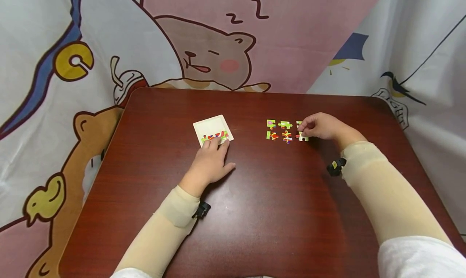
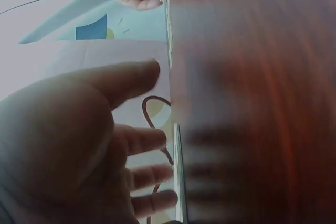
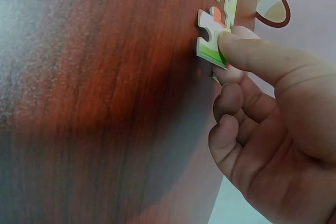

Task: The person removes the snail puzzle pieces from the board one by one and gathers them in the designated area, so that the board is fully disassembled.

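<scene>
- The bench (image 1: 269, 213) has its left edge running down beside the printed fabric (image 1: 47, 116), its far edge behind everything; its near edge is cut off.
- The cream puzzle tray (image 1: 208, 126), a rounded square, sits left of the bench's middle, nearer the far edge. It is turned a little, its far rim slanting away towards the right.
- A coloured strip of pieces (image 1: 220, 136) runs along the tray's near side; its picture is partly under fingertips.
- The left hand (image 1: 208, 162) points towards the far edge, fingers loosely spread over the tray's near rim and thumb out to the right. Its grip is relaxed, round nothing; the left wrist view is blurred and almost edge-on.
- Bare bench separates the tray from the loose jigsaw pieces (image 1: 285, 125), which lie in two rows parallel to the far edge, with narrow gaps between them.
- The pinched jigsaw piece (image 3: 209, 39) is at the right end of the near row. Its red knob points towards the bench's left edge, its straight green side towards the right edge; the knob makes left-to-right its longer axis. Whether it is lifted is hard to tell.
- The right hand (image 1: 320, 126) has its grip closed, thumb and forefinger on that piece; it partly hides the far row's last piece (image 1: 298, 123).
</scene>
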A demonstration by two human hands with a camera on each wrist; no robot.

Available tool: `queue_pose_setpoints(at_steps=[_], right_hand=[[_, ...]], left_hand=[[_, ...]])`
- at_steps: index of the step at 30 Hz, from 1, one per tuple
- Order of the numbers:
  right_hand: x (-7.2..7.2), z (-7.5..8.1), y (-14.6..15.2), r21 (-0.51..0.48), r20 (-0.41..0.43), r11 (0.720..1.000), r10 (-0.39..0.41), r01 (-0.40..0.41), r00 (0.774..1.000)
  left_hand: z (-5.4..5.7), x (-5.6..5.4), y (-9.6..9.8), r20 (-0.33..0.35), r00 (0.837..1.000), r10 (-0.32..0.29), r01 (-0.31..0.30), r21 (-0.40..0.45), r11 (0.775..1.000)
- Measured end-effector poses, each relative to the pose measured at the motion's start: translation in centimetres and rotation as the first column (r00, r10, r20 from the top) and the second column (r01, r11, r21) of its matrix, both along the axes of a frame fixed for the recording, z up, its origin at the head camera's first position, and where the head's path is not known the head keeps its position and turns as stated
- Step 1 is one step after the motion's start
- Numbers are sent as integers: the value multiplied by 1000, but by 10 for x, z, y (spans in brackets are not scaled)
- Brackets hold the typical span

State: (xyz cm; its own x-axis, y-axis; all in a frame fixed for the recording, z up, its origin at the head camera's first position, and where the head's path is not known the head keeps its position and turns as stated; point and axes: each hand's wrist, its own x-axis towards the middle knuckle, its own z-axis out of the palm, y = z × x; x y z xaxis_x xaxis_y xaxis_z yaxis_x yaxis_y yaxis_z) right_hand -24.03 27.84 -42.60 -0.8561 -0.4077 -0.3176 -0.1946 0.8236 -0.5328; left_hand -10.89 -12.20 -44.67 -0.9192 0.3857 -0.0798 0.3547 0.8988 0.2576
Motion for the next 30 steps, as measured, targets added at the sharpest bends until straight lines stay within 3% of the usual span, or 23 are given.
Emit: queue_pose_setpoints(at_steps=[11, 19, 30], right_hand=[[0, 1, -2, 64, -51, 997, 38, -35, 998], [2, 3, -7, 68, -30, 997, 27, -25, 999], [0, 8, -15, 121, -119, 993, 23, -9, 993]], left_hand=[[2, 1, 0, 45, 998, 47, -47, -5, 999], [-1, 0, -1, 53, 997, 55, -55, 5, 998], [-1, 3, 6, 114, 988, 102, -91, -92, 992]])
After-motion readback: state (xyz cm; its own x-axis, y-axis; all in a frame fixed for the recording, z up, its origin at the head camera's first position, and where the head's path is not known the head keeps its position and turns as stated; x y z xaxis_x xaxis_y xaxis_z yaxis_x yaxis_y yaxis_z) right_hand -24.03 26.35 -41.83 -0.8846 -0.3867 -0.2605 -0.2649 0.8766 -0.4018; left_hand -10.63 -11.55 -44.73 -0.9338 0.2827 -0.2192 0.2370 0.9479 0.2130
